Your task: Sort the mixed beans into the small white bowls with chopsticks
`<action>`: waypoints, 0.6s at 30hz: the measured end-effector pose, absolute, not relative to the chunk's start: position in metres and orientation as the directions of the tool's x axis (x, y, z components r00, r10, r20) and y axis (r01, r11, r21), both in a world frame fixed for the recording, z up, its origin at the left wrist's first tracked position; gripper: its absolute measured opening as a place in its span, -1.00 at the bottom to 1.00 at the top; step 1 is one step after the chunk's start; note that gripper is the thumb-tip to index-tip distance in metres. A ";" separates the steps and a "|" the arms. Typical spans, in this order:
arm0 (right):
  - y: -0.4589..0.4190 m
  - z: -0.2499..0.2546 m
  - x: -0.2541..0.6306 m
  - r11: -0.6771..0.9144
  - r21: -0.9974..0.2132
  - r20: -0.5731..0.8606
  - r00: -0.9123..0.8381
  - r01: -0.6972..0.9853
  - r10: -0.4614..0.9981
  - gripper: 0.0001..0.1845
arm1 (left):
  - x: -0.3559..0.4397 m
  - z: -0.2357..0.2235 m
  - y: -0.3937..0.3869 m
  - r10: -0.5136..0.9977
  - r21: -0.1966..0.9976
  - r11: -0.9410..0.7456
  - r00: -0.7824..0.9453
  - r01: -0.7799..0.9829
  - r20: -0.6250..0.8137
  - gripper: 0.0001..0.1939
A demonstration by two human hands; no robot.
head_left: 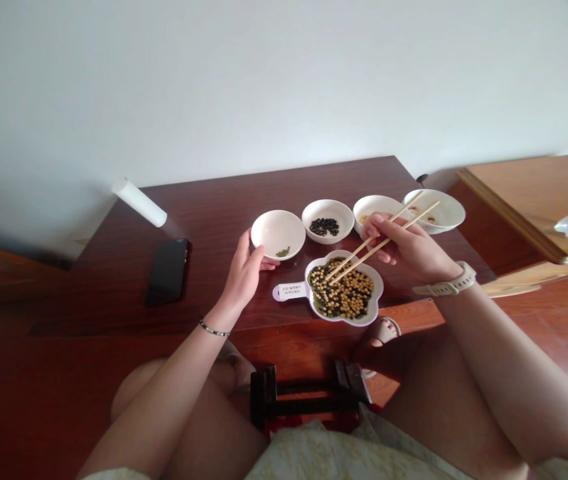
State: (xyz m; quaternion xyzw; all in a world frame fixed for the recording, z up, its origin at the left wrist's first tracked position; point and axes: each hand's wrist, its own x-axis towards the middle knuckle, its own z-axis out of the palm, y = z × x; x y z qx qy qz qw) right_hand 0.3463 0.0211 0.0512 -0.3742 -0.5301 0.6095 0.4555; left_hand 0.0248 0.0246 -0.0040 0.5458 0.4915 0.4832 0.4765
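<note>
Bamboo chopsticks (pixel 359 250) pinched in right-hand fingers (pixel 377 230) — tips among mixed beans (pixel 341 288), any held bean unclear — left hand (pixel 247 277) on white bowl (pixel 279 230)

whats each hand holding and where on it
The right hand grips wooden chopsticks around their middle; the left hand holds a white bowl by its rim.
</note>
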 end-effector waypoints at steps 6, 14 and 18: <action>0.014 0.053 0.342 -0.099 -0.994 -0.068 -0.407 -0.055 0.911 -0.60 | 0.026 0.000 0.024 0.999 0.998 -0.007 0.046 0.054 0.005 -0.45; 0.014 0.048 0.337 -0.048 -0.998 -0.029 -0.435 -0.034 0.900 -0.60 | 0.023 0.000 0.027 0.995 0.996 0.048 0.080 0.069 -0.054 -0.48; 0.012 0.047 0.331 -0.027 -0.997 0.009 -0.425 -0.079 0.905 -0.61 | 0.022 -0.003 0.026 0.996 0.991 0.030 0.081 0.128 -0.040 -0.46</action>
